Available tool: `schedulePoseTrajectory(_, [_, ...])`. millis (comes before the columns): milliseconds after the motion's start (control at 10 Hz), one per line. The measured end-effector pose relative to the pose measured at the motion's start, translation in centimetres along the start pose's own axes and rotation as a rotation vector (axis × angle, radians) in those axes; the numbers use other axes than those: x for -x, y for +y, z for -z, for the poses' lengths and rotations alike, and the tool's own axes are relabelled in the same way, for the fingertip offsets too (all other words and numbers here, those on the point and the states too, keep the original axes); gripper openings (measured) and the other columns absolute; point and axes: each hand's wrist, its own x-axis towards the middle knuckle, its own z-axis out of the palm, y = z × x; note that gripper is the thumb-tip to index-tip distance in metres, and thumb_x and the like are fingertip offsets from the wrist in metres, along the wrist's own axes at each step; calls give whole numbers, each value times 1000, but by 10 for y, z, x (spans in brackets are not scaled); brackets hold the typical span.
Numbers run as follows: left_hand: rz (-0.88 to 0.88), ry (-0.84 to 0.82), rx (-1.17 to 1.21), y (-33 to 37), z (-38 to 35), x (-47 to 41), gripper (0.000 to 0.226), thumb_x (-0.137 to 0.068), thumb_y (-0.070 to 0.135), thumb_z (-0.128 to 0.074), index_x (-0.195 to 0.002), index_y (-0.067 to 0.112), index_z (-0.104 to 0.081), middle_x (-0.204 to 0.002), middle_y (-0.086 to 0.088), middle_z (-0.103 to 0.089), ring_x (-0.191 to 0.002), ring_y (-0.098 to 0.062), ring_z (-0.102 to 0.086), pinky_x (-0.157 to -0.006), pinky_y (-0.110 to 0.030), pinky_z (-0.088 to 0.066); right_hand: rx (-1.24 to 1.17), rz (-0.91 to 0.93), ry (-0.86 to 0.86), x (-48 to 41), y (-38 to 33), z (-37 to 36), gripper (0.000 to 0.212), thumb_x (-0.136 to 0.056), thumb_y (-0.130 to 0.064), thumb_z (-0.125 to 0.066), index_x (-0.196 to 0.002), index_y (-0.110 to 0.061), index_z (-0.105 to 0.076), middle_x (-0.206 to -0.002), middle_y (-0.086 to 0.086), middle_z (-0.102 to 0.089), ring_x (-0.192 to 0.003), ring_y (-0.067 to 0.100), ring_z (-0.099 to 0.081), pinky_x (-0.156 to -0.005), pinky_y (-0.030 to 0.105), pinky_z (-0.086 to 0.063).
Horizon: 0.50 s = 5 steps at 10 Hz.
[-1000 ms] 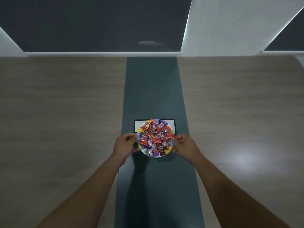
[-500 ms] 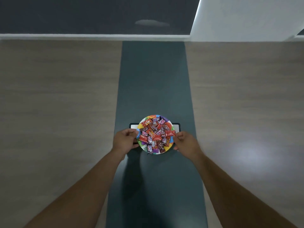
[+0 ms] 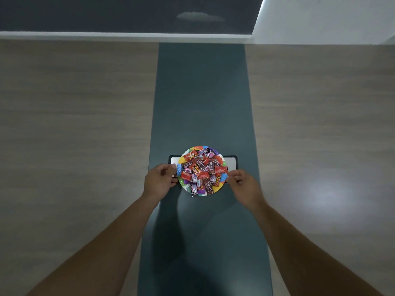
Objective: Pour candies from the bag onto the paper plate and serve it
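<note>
Paper gives little stiffness, so grip matters. The left hand (image 3: 159,181) and right hand (image 3: 243,185) sit at opposite sides of the paper plate (image 3: 222,178), fingers (image 3: 168,167) curled at its rim; whether they pinch it or only touch, I cannot tell. The plate, heaped with wrapped candies (image 3: 202,169), lies over a white tray (image 3: 232,162) on the dark runner (image 3: 203,92) of the desk (image 3: 74,124). Loaded, it will likely sag and the slick wrappers slide, so support from under both sides seems wise. One candy overhangs the plate's near edge. Beyond the plate the runner stretches bare towards the far edge; no bag shows.
</note>
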Motion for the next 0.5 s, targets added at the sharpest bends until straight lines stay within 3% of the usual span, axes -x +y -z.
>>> schedulePoseTrajectory(100, [-278, 124, -254, -24, 8, 20, 26, -110, 31, -60, -112, 12, -77, -104, -6, -80, -87, -23, -76, -85, -52, -67, 117, 162, 173, 21, 19, -5, 23, -101, -13, -63, -122, -15, -73, -119, 5, -72, -111, 30, -69, -97, 42, -58])
schedulePoseTrajectory(200, [-586, 157, -527, -59, 9, 47, 26, -111, 24, -53, -125, 14, -73, -124, -4, -68, -111, -20, -66, -99, -38, -60, 347, 312, 258, 43, 46, -13, 42, -100, -16, -62, -142, -18, -64, -147, 6, -60, -136, 34, -56, -111, 48, -51])
schedulePoseTrajectory(300, [-658, 95, -688, -93, 2, 71, 49, -111, 32, -48, -156, 14, -55, -160, -5, -53, -149, -24, -50, -124, -37, -43, 522, 316, 168, 63, 68, -26, 61, -109, -33, -52, -168, -22, -38, -178, 0, -30, -167, 27, -25, -130, 49, -33])
schedulePoseTrajectory(400, [-617, 59, -860, -118, -11, 83, 69, -112, 46, -33, -174, 17, -21, -183, -3, -18, -170, -26, -13, -137, -50, -19, 658, 381, 181, 74, 80, -37, 64, -115, -41, -34, -174, -23, -17, -184, 0, -8, -170, 25, -6, -137, 48, -21])
schedulePoseTrajectory(500, [-611, 97, -992, -127, -21, 85, 72, -112, 50, -15, -175, 19, -3, -185, -3, -1, -171, -26, 0, -138, -53, -13, 760, 410, 242, 75, 84, -43, 66, -115, -43, -27, -175, -23, -10, -184, 0, -4, -171, 24, -5, -136, 48, -21])
